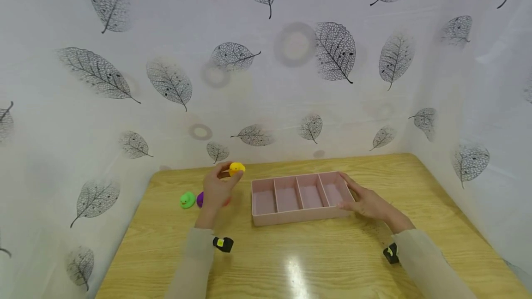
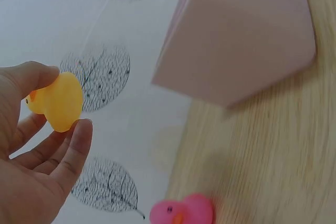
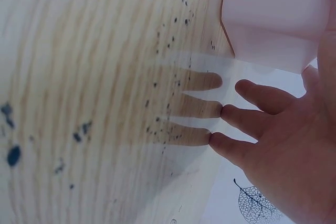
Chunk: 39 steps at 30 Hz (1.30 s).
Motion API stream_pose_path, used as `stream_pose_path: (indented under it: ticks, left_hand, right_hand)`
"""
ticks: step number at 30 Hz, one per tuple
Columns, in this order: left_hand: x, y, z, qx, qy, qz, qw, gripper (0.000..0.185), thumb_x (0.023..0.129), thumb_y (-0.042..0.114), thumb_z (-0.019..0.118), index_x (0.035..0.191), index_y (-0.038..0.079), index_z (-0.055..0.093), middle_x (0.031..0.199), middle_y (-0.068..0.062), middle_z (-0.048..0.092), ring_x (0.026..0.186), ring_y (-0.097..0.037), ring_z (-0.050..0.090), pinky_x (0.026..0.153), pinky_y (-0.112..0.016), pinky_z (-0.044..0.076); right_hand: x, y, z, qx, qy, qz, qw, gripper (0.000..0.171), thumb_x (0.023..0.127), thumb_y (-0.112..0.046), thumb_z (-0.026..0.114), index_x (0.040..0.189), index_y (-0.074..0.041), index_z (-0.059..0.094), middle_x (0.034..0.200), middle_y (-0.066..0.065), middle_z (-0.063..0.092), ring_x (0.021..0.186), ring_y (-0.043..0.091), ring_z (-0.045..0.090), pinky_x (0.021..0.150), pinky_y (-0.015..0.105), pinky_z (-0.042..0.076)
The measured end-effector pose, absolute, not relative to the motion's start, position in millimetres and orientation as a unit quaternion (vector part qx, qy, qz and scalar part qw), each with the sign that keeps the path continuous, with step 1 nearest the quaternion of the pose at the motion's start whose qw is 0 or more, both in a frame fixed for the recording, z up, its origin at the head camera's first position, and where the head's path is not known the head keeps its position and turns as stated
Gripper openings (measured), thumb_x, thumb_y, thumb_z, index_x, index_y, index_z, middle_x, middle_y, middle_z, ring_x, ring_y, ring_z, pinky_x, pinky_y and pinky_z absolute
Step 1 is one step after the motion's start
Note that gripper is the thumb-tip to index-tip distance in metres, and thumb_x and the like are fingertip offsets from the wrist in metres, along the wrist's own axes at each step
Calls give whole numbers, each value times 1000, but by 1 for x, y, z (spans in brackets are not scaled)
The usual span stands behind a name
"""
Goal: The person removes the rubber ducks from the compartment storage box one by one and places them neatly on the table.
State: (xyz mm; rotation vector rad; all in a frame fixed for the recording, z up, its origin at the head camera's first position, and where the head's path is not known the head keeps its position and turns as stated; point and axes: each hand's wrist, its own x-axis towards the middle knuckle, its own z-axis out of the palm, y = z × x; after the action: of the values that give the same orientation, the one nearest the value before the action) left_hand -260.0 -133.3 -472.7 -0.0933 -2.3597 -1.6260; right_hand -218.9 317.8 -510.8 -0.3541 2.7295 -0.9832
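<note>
My left hand (image 1: 217, 190) pinches a yellow rubber duck (image 1: 237, 169) between thumb and fingertips, above the table's far left part. In the left wrist view the yellow duck (image 2: 63, 100) lies sideways in the fingers. A pink tray (image 1: 287, 218) with a row of several compartments stands to the right of that hand; nothing lies in them. My right hand (image 1: 370, 202) holds the tray's right end, thumb at the front corner and index finger at the back one. In the right wrist view its other fingers (image 3: 247, 119) stretch out at the tabletop beside the tray.
A green duck (image 1: 187, 200) and a purple toy (image 1: 200, 199), partly hidden by the left hand, sit at the left. A pink duck (image 2: 184, 211) shows below the left hand in its wrist view. Leaf-printed curtain (image 1: 266, 96) surrounds the wooden table (image 1: 332, 257).
</note>
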Motion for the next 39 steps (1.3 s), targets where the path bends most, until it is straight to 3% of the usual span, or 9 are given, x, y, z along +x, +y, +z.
stream_pose_path:
  ticks: [24,33,39]
  left_hand:
    - [-250,-223,-488,43,-842,-509,175,44,95,21,80,131,-1,68,127,-23,70,111,-37,70,75,-2,50]
    - [-246,-247,-491,71,-840,-506,184,47,96,27,78,132,-1,68,128,-23,71,101,-13,66,76,-2,51]
    - [-244,-264,-497,94,-847,-493,177,48,97,29,77,135,2,67,128,-21,71,91,10,58,76,-1,50]
  right_hand:
    - [-219,317,-513,-123,927,-337,106,102,98,-48,72,170,-38,0,168,32,26,140,65,43,109,76,42]
    - [-218,319,-514,-121,927,-339,110,101,99,-49,70,169,-41,-2,167,32,26,138,65,44,109,76,41]
    - [-218,319,-515,-124,926,-339,110,101,100,-47,70,169,-40,-3,167,33,25,139,66,42,109,77,41]
